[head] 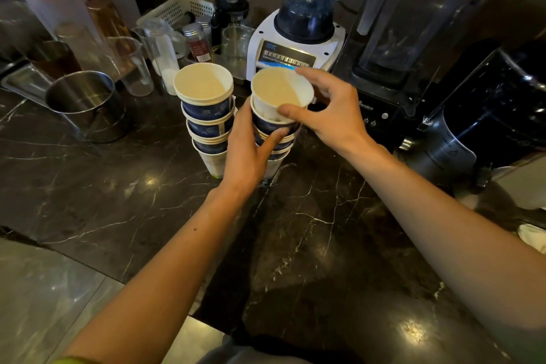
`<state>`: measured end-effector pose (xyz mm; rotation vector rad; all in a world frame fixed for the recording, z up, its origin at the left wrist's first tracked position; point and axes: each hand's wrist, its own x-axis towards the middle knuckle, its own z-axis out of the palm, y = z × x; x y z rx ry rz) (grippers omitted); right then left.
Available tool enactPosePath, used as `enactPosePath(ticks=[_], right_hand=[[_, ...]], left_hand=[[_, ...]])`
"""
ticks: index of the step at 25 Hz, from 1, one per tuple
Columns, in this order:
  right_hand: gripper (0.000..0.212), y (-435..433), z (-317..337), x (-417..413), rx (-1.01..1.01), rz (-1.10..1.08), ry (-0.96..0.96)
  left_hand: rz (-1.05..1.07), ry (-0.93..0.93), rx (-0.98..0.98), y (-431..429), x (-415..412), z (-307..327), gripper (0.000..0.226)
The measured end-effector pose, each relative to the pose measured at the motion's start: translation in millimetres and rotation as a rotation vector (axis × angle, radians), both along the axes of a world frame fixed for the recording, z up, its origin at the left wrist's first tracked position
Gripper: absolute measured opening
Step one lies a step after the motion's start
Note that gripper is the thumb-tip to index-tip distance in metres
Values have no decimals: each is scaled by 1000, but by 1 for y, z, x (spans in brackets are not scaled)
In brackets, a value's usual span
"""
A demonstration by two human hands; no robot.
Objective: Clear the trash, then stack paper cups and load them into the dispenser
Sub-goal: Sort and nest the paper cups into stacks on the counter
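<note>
Paper-thin and light, the top cup [282, 89] at the middle of the frame is looking easy to crush, so the right hand [331, 109] is pinching its rim between thumb and fingertips while the left hand [248, 145] is wrapping the right stack [273, 139] on the table [118, 186], beside the left stack [206, 115].

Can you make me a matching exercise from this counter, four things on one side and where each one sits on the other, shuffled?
Things:
1. steel pot
2. white basket
3. top paper cup
4. free cup stack

Places:
A. at the back of the counter, behind the jars
B. pinched at its rim by the right hand, on the stack that the left hand grips
C. far left on the dark marble counter
D. standing unheld, left of the held stack

Pairs: 1-C, 2-A, 3-B, 4-D
</note>
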<state>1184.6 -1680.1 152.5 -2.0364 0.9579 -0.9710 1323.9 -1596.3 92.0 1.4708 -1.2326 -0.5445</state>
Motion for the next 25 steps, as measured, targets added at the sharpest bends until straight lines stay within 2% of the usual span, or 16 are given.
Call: enactPosePath(ticks=[7,11,15,20,25], right_hand=[[60,6,47,-25,-24,-197,-365],[60,18,45,-64,-49,-361,-425],[60,38,22,-101,23,-384,-262],[68,78,-37,-150,141,-377,9],[95,117,-84,-186,249,-461,247]], left_hand=[[43,-17,-10,-3,7,1,67],[50,-21,-4,-2,2,2,67],[58,6,25,-3,1,1,69],[47,26,20,-4,3,-5,74],[41,2,50,-5,-4,-16,92]])
